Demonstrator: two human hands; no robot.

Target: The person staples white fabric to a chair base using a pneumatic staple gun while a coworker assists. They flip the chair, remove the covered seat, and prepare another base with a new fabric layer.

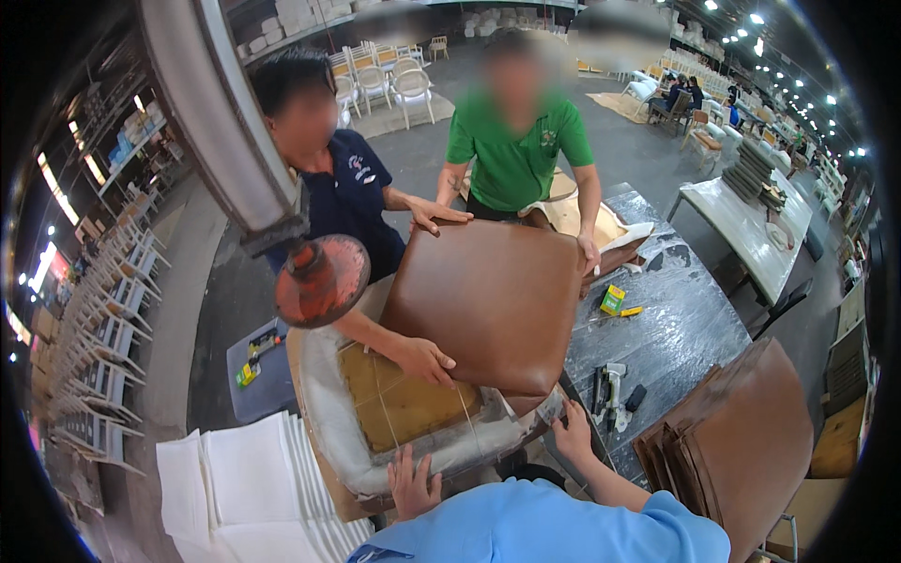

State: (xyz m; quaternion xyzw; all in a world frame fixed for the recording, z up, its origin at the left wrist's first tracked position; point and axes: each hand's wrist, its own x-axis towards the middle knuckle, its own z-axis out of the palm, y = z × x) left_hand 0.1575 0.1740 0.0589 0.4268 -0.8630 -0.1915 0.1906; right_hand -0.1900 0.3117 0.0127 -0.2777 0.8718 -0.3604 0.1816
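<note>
Brown cushion (483, 300) sits tilted over a white padded frame (328, 408), toward that frame's one o'clock, covering part of it. At the frame's six o'clock, the person's left hand (413, 483) rests on the rim, fingers slightly spread; at three o'clock, the right hand (574, 433) meets the edge, fingers bent, whether gripping I cannot tell. A navy-shirted co-worker (347, 202), at the cushion's ten o'clock, has both hands on it; a green-shirted co-worker (516, 155), at twelve, holds its two o'clock edge. Farther out: counter (694, 328) at three, brown sheets (741, 432) at four.
</note>
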